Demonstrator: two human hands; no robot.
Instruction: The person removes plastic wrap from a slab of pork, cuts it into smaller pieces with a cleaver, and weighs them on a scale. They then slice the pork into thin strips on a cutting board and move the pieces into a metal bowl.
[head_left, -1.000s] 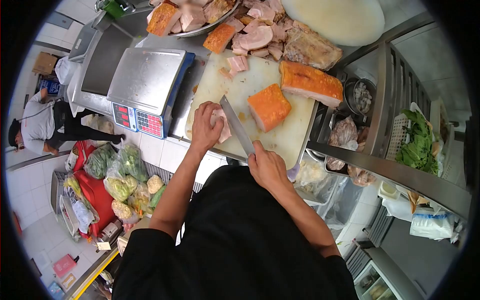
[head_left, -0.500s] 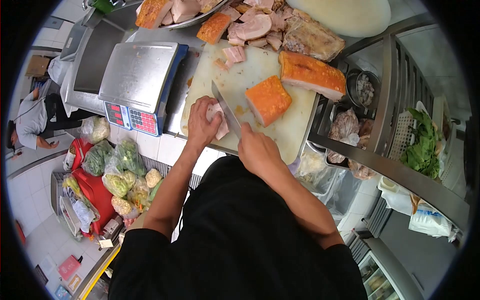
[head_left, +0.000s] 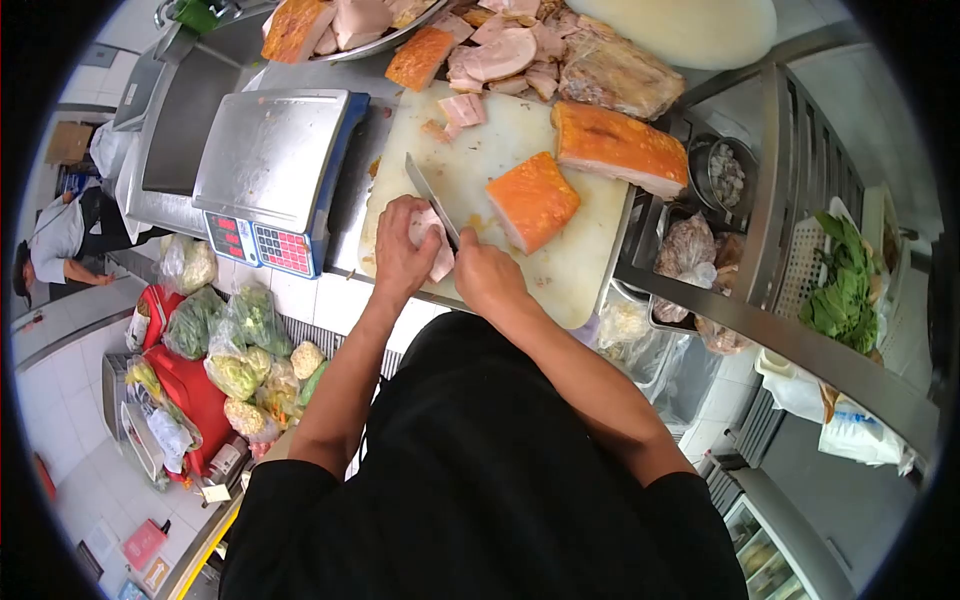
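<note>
My right hand [head_left: 491, 273] is closed round the handle of a kitchen knife [head_left: 431, 196], whose blade points up and to the left. Close beside the blade, my left hand [head_left: 402, 248] presses a pale piece of pork [head_left: 440, 258] on the white cutting board [head_left: 580, 275], fingers curled over it. Right of the knife lies a block of pork with orange crackling [head_left: 533, 202]. A longer slab of crackling pork [head_left: 622, 148] sits beyond it. Small pork scraps [head_left: 462, 112] rest near the board's far edge.
Left of the board stands a weighing scale [head_left: 268, 160], with a sink [head_left: 200, 135] behind. Cut meat [head_left: 500, 55] is heaped at the back. A metal rack [head_left: 775, 180] borders the right. Bagged vegetables [head_left: 240, 365] sit low left; a person [head_left: 65, 240] is at far left.
My right hand and the knife have shifted left, bringing the blade closer to my left hand and the pork piece. My left hand keeps its hold.
</note>
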